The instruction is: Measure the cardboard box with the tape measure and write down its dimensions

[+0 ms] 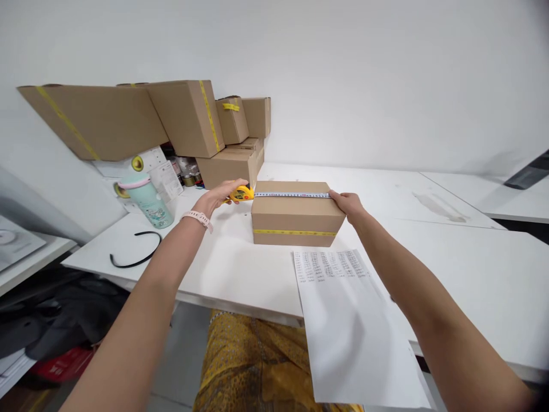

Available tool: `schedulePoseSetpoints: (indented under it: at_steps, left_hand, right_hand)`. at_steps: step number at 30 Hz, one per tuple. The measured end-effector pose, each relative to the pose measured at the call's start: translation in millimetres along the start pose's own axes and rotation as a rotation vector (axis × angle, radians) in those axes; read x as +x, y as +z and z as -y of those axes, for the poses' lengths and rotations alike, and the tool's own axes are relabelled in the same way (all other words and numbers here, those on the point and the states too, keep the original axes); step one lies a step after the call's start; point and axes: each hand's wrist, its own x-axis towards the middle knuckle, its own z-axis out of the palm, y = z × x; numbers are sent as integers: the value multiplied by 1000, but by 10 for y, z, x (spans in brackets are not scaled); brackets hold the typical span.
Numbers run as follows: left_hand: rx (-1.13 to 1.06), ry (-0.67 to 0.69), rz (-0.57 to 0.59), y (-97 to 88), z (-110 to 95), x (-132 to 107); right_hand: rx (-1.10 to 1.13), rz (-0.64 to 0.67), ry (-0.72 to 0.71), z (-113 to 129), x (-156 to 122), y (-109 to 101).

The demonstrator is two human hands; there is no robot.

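The left hand [222,191] grips the tape measure [243,193]; the right hand [349,203] holds the blade [291,195] down on the box [295,222] between them. The blade is best kept taut, flat and parallel to the box's long edge.

The counter [214,269] is white. A brown box [298,221] with a yellow strip sits near its middle. In front of it, a sheet of paper [343,332] with writing at the top pokes out past the edge. On the left are a black headband [132,265] and a light green bottle [150,200]. Another cardboard box [225,170] sits at the back.
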Motion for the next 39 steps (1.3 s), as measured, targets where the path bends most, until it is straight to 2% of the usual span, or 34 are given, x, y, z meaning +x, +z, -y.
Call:
schedulePoseSetpoints:
  at_steps: [3, 5, 7, 8, 9, 11, 13, 14, 16, 17, 18, 20, 23, 26, 31, 39]
  left_hand:
    - [-20, 30, -15, -27, -86, -87]
    - [-30, 74, -2, -84, -185, -240]
    - [-62, 121, 85, -114, -265, -507]
    - [-90, 138, 160, -92, -280, -684]
    - [-166, 146, 292, -31, -272, -886]
    - [-368, 54, 573, 226, -188, -1325]
    - [-585, -52, 780, 640, -48, -1735]
    - [-687, -105, 843, 876, 22, -1899]
    - [-874, -127, 820, 1324, 110, -2111]
    - [-930, -131, 795, 1505, 116, -2159]
    - [-969, -132, 756, 1644, 94, -2175]
    - [-994, -125, 679, 1792, -12, -2140]
    - [-970, -126, 609, 1792, -213, -2040]
    - [-932, -162, 574, 1767, -335, -2001]
    - [-927, -239, 551, 1898, -362, -2092]
    - [-933, -269, 508, 2041, -352, -2214]
  right_hand:
    - [-33, -57, -52, 44, 44, -28]
    - [-17, -73, -98, 134, 81, -93]
    - [44, -92, -157, 273, 113, -173]
    - [89, -103, -194, 353, 121, -204]
    - [133, -106, -238, 434, 122, -222]
    - [173, -47, -341, 585, 99, -199]
    - [93, 127, -423, 704, 55, -99]
    - [22, 232, -446, 750, 37, -30]
    - [-104, 381, -445, 817, 28, 110]
    - [-139, 407, -431, 838, 42, 169]
    - [-152, 402, -410, 850, 69, 216]
    - [-134, 343, -354, 850, 144, 274]
    - [-98, 290, -284, 796, 254, 331]
    - [-130, 299, -271, 727, 321, 443]
    - [-153, 313, -274, 669, 390, 597]
    - [-107, 394, -224, 500, 340, 458]
